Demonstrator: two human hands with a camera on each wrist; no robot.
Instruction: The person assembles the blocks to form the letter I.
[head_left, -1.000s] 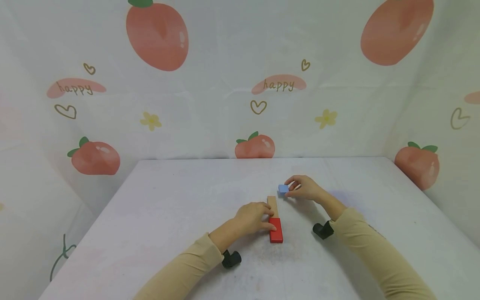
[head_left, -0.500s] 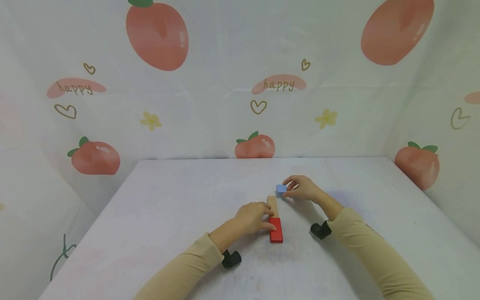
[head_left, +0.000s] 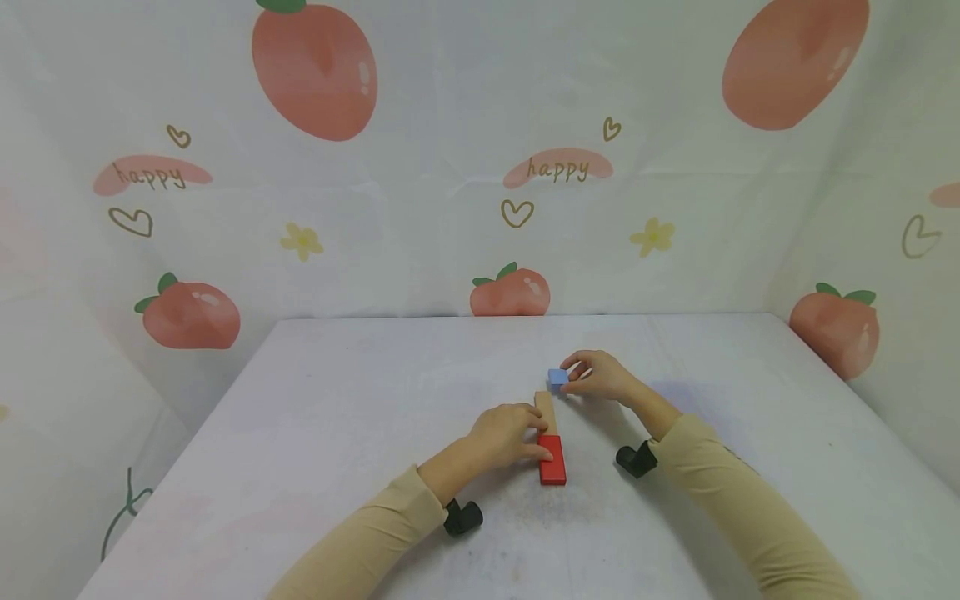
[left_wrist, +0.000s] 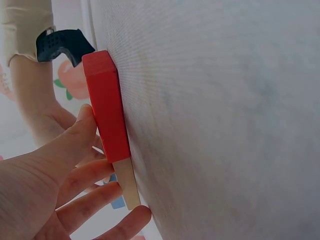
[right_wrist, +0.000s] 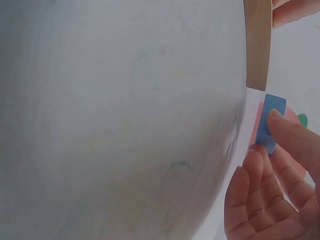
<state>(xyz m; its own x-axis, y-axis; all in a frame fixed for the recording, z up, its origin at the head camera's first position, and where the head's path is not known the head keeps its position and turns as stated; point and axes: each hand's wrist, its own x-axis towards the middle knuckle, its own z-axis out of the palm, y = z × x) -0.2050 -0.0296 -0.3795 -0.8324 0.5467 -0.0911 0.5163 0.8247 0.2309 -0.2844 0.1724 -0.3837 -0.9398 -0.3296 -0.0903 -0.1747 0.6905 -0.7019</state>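
Note:
A red block (head_left: 552, 471) lies on the white table, end to end with a plain wooden block (head_left: 545, 404) on its far side. My left hand (head_left: 502, 436) rests against both from the left, its thumb on the red block and its loosely bent fingers along the wooden one. In the left wrist view the red block (left_wrist: 107, 115) shows large beside the thumb. Past the wooden block's far end, my right hand (head_left: 600, 377) pinches a small blue block (head_left: 557, 379) between thumb and fingers. The right wrist view shows a narrow gap between the blue block (right_wrist: 267, 127) and the wooden block (right_wrist: 258, 47).
The white table (head_left: 375, 375) spreads widely around the blocks. Behind it hangs a white cloth (head_left: 420, 167) printed with peaches. A black wrist mount (head_left: 462, 518) sits below the left wrist, another black mount (head_left: 636, 459) below the right. A green cord (head_left: 127, 504) hangs at the left.
My right hand has moved slightly to the left with the blue block, which now stands more nearly in line with the wooden block. The left hand and its two blocks have stayed still.

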